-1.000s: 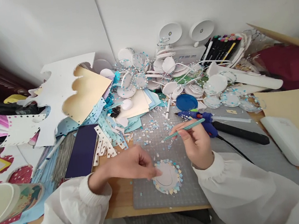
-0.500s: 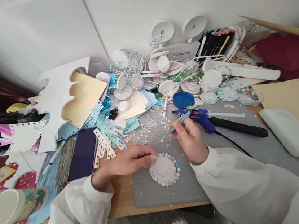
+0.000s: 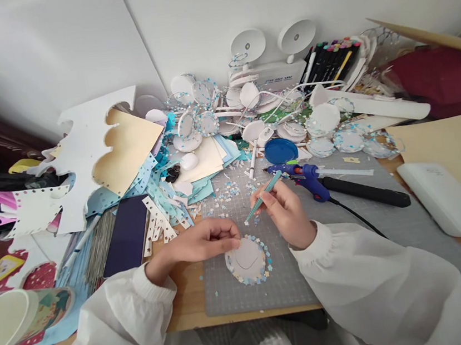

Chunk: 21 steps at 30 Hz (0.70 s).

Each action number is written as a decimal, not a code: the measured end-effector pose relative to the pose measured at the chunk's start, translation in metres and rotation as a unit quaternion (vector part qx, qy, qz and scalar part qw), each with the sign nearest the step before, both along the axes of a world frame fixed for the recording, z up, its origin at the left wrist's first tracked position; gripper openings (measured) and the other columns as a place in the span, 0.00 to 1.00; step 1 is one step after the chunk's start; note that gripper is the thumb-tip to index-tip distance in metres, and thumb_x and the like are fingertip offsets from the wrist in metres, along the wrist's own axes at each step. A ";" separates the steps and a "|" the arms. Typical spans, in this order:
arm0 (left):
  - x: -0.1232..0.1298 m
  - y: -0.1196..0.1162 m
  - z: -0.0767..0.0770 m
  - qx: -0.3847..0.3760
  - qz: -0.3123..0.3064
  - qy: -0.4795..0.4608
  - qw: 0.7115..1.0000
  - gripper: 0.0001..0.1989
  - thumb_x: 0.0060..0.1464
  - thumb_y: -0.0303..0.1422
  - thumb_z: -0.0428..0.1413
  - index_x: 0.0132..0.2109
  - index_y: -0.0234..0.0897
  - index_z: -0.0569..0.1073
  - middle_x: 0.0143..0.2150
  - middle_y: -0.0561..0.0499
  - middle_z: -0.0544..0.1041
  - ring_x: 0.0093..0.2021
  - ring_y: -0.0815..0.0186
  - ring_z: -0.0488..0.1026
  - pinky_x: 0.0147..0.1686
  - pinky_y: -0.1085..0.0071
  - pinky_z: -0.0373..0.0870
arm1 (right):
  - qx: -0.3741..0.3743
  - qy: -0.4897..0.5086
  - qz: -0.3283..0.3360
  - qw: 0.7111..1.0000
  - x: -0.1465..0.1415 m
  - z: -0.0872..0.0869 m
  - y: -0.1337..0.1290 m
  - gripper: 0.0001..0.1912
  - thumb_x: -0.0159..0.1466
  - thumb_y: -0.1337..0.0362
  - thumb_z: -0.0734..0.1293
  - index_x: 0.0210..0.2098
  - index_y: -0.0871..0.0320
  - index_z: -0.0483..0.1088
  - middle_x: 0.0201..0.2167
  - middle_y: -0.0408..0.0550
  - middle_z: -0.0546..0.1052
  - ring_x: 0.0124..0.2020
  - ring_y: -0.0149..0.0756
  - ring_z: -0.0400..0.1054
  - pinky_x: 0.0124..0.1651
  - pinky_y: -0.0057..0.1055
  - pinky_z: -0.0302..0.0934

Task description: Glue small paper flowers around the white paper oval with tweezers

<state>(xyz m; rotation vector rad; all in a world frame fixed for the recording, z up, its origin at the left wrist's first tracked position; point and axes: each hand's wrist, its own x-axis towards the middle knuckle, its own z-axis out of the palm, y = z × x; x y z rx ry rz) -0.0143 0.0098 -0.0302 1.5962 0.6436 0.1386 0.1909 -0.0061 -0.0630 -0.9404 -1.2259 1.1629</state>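
Note:
A pale paper disc [image 3: 246, 260] edged with small blue, white and cream stars is over the grey cutting mat [image 3: 229, 298]. My left hand [image 3: 205, 239] pinches the disc's upper left rim between thumb and finger. In my right hand [image 3: 288, 210] are teal tweezers [image 3: 263, 196], held like a pen. Their points are just above the disc's upper edge; a tiny pale star appears at the tip, though whether it is gripped is hard to see. Loose paper stars [image 3: 228, 192] lie scattered on the mat beyond my hands.
A blue glue gun [image 3: 314, 184] with a black cable lies behind my right hand, near a blue lid [image 3: 280, 150]. Star-trimmed white discs [image 3: 325, 120] crowd the back. Punched paper strips [image 3: 161, 220] and a dark blue box [image 3: 125, 235] sit left; a white power bank [image 3: 444, 199] rests right.
My right hand has moved left and slightly down, carrying the tweezer tips toward the disc's upper edge. The disc has shifted slightly left with my left hand still pinching it.

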 end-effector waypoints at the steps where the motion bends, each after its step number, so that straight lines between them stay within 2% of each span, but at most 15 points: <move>1: 0.000 0.000 -0.001 -0.004 -0.001 0.002 1.000 0.17 0.58 0.44 0.52 0.34 0.33 0.67 0.24 0.56 0.60 0.24 0.73 0.53 0.22 0.76 0.49 | 0.004 -0.003 0.007 1.000 0.000 0.001 0.000 0.12 0.66 0.54 0.62 0.33 0.56 0.63 0.27 0.43 0.73 0.25 0.30 0.67 0.30 0.30 0.64; 11: 0.001 0.002 -0.004 -0.034 0.007 -0.012 0.999 0.16 0.57 0.44 0.53 0.34 0.33 0.68 0.25 0.56 0.61 0.24 0.73 0.53 0.23 0.77 0.49 | 0.019 -0.067 0.085 0.994 -0.001 0.012 -0.004 0.14 0.67 0.53 0.59 0.31 0.56 0.61 0.25 0.43 0.70 0.24 0.30 0.63 0.30 0.31 0.63; 21: 0.000 0.002 -0.008 -0.059 0.012 -0.025 0.998 0.14 0.58 0.42 0.53 0.35 0.33 0.67 0.24 0.56 0.59 0.24 0.73 0.52 0.23 0.75 0.48 | 0.011 -0.067 0.103 0.992 -0.001 0.010 -0.003 0.13 0.67 0.55 0.60 0.31 0.57 0.62 0.25 0.43 0.70 0.25 0.29 0.63 0.30 0.30 0.62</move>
